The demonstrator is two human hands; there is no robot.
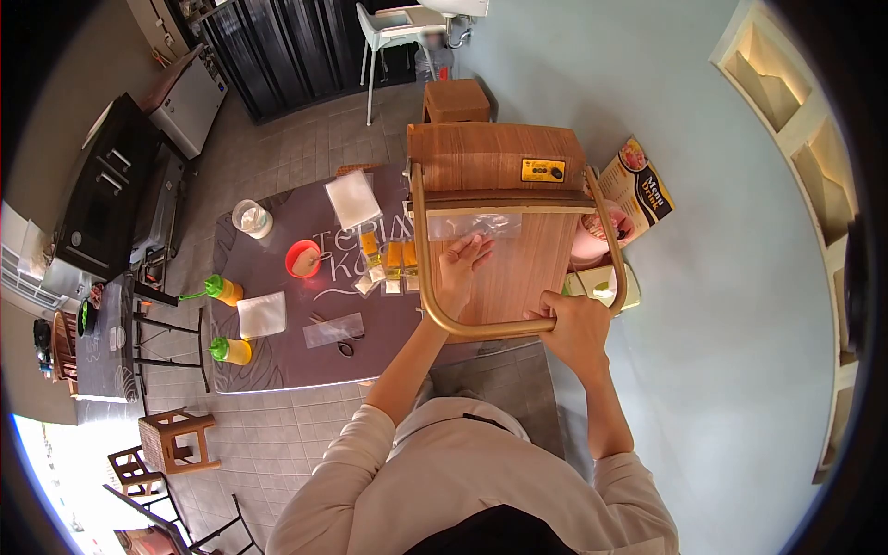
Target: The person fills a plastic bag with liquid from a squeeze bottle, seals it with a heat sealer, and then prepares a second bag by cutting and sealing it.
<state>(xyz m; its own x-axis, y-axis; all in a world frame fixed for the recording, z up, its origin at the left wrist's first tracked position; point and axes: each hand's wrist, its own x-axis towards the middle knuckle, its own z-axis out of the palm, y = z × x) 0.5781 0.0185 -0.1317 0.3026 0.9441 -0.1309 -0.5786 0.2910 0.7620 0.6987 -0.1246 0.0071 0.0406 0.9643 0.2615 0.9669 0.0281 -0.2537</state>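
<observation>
In front of me stands a wood-grain sealing machine (499,143) with a gold U-shaped handle (490,329). My right hand (575,326) is wrapped round the lower right corner of that handle. A clear plastic bag (499,225) lies across the wooden board (523,264), its upper edge at the machine's front bar. Fingers stretched out, my left hand (461,268) rests inside the handle frame with its fingertips at the bag's lower edge. Left of the machine lie several small filled packets (398,254) in orange and white.
The dark table (277,363) also holds a red bowl (294,257), a white tub (252,220), two green-capped squeeze bottles (225,290), stacked clear bags (352,200) and scissors (345,349). A menu card (638,190) and pink container (592,242) stand between machine and wall.
</observation>
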